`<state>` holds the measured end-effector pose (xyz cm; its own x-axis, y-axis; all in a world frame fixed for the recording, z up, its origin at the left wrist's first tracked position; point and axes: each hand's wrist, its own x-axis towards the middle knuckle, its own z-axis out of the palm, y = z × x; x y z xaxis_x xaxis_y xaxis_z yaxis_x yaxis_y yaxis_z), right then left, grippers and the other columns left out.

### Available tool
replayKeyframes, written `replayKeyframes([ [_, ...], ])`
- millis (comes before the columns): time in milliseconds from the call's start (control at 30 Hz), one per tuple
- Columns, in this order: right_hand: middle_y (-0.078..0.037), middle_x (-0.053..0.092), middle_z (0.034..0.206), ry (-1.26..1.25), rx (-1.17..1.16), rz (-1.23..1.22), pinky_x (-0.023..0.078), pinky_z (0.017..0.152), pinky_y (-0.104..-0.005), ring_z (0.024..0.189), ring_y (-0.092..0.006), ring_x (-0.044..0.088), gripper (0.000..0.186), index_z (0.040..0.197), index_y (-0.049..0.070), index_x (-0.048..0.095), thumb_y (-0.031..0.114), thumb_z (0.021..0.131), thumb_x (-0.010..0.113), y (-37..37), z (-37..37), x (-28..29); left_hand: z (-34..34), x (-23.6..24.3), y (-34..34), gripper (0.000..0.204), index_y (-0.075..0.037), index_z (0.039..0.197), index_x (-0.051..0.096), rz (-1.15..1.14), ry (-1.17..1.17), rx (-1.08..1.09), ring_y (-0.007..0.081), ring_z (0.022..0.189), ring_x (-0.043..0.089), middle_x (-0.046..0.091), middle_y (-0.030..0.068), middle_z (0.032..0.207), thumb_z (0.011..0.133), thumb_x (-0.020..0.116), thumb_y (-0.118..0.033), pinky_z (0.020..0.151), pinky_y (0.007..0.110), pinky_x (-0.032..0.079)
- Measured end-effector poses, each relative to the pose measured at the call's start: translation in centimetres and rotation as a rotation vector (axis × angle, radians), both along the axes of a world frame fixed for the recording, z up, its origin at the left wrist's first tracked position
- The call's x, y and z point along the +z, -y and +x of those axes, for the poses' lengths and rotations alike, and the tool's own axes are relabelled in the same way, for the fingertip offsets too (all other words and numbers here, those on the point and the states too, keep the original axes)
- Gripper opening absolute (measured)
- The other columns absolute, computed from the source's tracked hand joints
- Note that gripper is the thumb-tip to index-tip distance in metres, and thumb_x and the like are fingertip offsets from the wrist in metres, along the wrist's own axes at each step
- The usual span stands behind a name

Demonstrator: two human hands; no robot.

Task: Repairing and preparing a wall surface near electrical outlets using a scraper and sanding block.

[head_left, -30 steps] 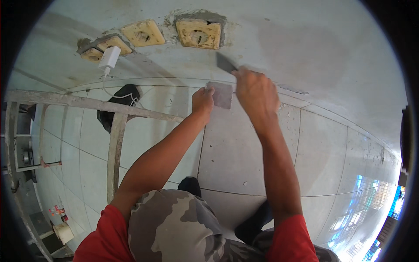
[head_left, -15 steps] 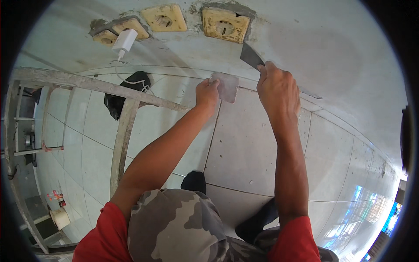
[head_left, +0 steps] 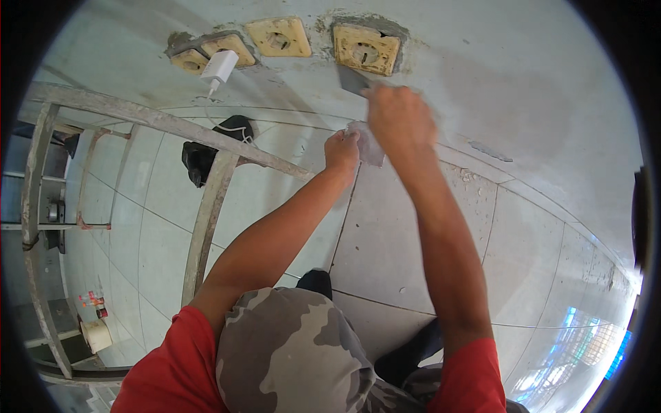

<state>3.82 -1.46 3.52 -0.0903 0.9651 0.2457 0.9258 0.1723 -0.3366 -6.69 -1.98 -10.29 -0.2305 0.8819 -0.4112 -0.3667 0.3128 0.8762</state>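
My right hand (head_left: 403, 120) is closed around a putty knife (head_left: 353, 81), whose grey blade lies against the wall just below the rightmost yellowed socket (head_left: 366, 49). Slight motion blur softens that hand, and the knife's handle is hidden inside it. Lower down, my left hand (head_left: 342, 153) grips a thin greyish square plate (head_left: 372, 149) by its left edge, thumb on top. The plate's right side is partly covered by my right hand and wrist. Grey filler rings the rightmost socket.
Further yellowed sockets (head_left: 278, 37) line the wall to the left, one with a white charger (head_left: 219, 67) plugged in. A worn frame (head_left: 206, 199) stands left of my left arm, beside a black bag (head_left: 200, 162). Filler flakes (head_left: 490, 151) lie near the wall's foot.
My right hand has swung left with the putty knife, bringing the blade from the socket's lower right corner to beneath its lower left. The whole view has shifted slightly.
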Motion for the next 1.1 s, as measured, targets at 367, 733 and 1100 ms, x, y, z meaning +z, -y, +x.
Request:
replayKeyframes([
  [367, -0.025, 0.067, 0.082, -0.206, -0.092, -0.039, 0.052, 0.07, -0.0534, 0.079, -0.0448, 0.065, 0.027, 0.093, 0.005, 0.065, 0.029, 0.095, 0.052, 1.3, -3.7, 1.1, -1.7, 0.3, 0.2, 0.013, -0.004, 0.091, 0.064, 0.0, -0.021, 0.016, 0.0099, 0.073, 0.054, 0.063, 0.0013, 0.082, 0.092, 0.054, -0.013, 0.066, 0.028, 0.042],
  [733, -0.028, 0.065, 0.082, -0.187, -0.11, -0.041, 0.051, 0.071, -0.0551, 0.081, -0.0472, 0.064, 0.027, 0.098, 0.006, 0.064, 0.03, 0.095, 0.052, 1.6, -3.8, 1.8, -2.0, -0.4, -0.8, 0.011, -0.005, 0.092, 0.064, 0.029, -0.014, -0.01, 0.0087, 0.07, 0.047, 0.057, -0.001, 0.079, 0.091, 0.056, -0.013, 0.064, 0.029, 0.039],
  [1100, -0.026, 0.065, 0.078, -0.173, -0.089, -0.06, 0.052, 0.069, -0.0531, 0.08, -0.0452, 0.065, 0.027, 0.096, 0.006, 0.064, 0.031, 0.095, 0.053, 2.6, -2.5, 2.6, -2.6, 0.8, -1.8, 0.009, -0.006, 0.087, 0.061, -0.016, -0.009, 0.058, 0.0115, 0.072, 0.05, 0.057, -0.0007, 0.079, 0.091, 0.058, -0.014, 0.068, 0.03, 0.041],
])
